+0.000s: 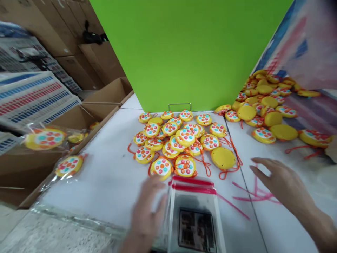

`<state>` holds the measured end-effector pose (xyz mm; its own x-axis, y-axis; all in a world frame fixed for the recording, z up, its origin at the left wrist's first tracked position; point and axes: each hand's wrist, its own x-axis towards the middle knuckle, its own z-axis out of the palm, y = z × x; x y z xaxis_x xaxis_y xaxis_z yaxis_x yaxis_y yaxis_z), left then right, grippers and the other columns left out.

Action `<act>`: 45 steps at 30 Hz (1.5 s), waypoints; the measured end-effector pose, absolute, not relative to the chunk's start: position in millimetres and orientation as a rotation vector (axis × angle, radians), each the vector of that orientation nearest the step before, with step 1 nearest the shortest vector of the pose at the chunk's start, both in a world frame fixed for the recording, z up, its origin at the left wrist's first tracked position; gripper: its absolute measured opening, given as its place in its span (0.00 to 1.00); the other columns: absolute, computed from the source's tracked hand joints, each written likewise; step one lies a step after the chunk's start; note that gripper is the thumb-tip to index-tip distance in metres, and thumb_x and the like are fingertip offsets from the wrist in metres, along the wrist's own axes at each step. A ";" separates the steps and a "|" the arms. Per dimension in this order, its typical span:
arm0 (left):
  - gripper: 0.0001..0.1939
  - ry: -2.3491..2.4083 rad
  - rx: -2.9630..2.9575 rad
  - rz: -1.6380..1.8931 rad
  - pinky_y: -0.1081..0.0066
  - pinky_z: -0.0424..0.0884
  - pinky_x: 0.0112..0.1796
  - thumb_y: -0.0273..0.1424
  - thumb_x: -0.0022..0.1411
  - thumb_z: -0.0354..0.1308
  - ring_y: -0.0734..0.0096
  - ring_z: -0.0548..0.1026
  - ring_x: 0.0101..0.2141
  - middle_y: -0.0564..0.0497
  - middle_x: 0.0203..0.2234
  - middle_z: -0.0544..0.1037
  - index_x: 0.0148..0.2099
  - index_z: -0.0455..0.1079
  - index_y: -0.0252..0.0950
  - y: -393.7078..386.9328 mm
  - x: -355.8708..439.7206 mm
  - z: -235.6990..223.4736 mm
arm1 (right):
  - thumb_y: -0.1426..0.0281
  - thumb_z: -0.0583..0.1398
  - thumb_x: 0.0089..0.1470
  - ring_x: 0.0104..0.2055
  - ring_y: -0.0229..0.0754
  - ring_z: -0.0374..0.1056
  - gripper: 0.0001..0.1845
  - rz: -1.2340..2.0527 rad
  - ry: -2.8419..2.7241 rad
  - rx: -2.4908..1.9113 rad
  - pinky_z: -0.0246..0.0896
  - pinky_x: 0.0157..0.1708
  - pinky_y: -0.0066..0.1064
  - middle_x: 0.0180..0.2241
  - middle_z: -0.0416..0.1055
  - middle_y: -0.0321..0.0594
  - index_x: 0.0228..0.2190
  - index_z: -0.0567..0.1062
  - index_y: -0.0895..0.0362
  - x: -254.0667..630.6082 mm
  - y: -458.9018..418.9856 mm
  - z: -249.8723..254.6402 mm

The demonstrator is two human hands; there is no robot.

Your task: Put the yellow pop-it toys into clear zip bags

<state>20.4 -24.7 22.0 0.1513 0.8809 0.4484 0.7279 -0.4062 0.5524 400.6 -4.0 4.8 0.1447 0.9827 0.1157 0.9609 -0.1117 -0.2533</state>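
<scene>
On the white counter (105, 182) right in front of me, a flat clear plastic bag (193, 200) lies with a dark printed card (197, 230) showing through it and two red strips across its far end. Its long axis runs straight away from me, the red end pointing at a heap of round yellow plastic toys (184, 138) with coloured buttons and orange cords. My left hand (146, 214) is blurred just beside the bag's left edge, its fingers apart as far as I can make out; whether it touches the plastic or pinches anything, I cannot tell. My right hand (279, 179) hovers over the counter, spread and holding nothing, nearest to some thin pink plastic strips (255, 195). A slick bag like this handles best with the flat of a hand pinning it square, its red end kept clear of the cords. Further off, a second heap of yellow toys (263, 102) spills onto a striped sheet (310, 105), a bright green board (189, 52) stands behind the first heap, and two bagged toys (44, 138) lie by a cardboard box (86, 119) on my left.
</scene>
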 end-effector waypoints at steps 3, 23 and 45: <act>0.08 1.217 2.390 0.794 0.66 0.71 0.44 0.25 0.58 0.53 0.64 0.71 0.43 0.46 0.42 0.73 0.41 0.68 0.36 -36.9 71.1 -22.7 | 0.61 0.55 0.51 0.51 0.52 0.61 0.19 0.222 -2.118 -2.108 0.60 0.42 0.40 0.47 0.69 0.47 0.43 0.71 0.55 368.0 46.7 9.7; 0.20 1.167 1.504 0.849 0.67 0.68 0.44 0.27 0.52 0.62 0.65 0.71 0.43 0.49 0.43 0.72 0.48 0.65 0.38 23.9 86.3 23.1 | 0.64 0.57 0.55 0.47 0.43 0.66 0.24 0.686 -1.759 -1.432 0.69 0.38 0.30 0.50 0.64 0.42 0.52 0.58 0.50 262.8 -16.7 10.1; 0.13 1.339 2.454 0.350 0.56 0.66 0.46 0.24 0.58 0.54 0.59 0.67 0.43 0.45 0.42 0.72 0.47 0.65 0.33 -40.7 84.4 -52.3 | 0.60 0.61 0.49 0.40 0.45 0.68 0.27 1.517 -0.933 -1.285 0.69 0.27 0.29 0.46 0.68 0.43 0.50 0.65 0.54 267.4 18.3 34.6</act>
<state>84.4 -40.7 -52.3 0.5298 0.8460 0.0594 0.7669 -0.5078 0.3924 267.4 18.3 34.6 -0.0421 0.9541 -0.2965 -0.1660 -0.2993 -0.9396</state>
